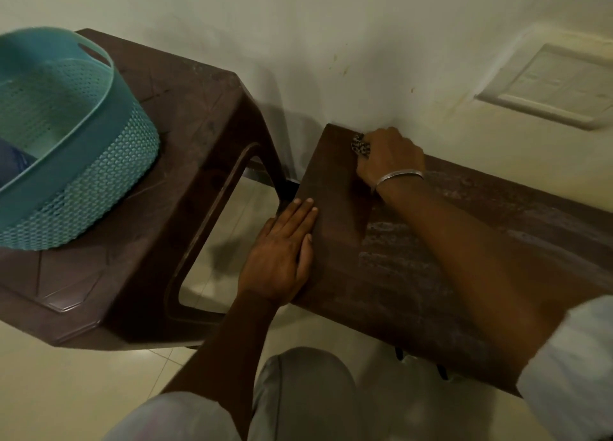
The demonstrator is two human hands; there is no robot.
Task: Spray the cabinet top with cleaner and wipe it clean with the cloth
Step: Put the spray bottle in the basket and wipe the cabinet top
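Note:
The brown cabinet top (331, 181) runs from the centre to the right along the wall, with pale streaks over its right part. My right hand (388, 157) grips a small patterned cloth (361, 146) at the top's far left corner, against the wall. A metal bangle circles that wrist. My left hand (282, 251) lies flat with straight fingers on the top's left edge. No spray bottle is visible.
A brown plastic stool (185, 148) stands to the left of the cabinet, carrying a teal perforated basket (83, 175) with something blue inside. A white wall plate (557, 85) sits on the wall at right. My knee (298, 391) is below, over the pale tiled floor.

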